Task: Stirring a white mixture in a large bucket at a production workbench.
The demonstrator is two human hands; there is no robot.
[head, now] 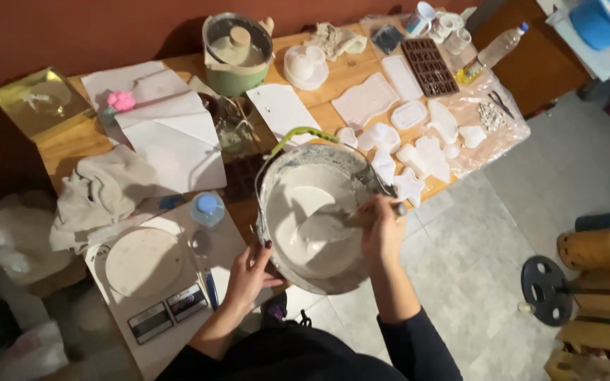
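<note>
A metal bucket [277, 176] with a green-grey handle holds thick white liquid mix and is tilted toward me at the wooden table's front edge. My left hand [248, 274] grips the bucket's near rim from below. My right hand [381, 226] is closed on a stirring tool whose end sits in the white mix. Several white moulds [418, 156] lie on the table just beyond the bucket.
A kitchen scale [151, 276] with a round plate sits at the left, a small blue-capped bottle [207, 209] beside it. A green pot [237, 53], papers, a cloth [100, 192], a brown letter mould [428, 67] and a plastic bottle [499, 46] crowd the table [72, 144]. Tiled floor lies right.
</note>
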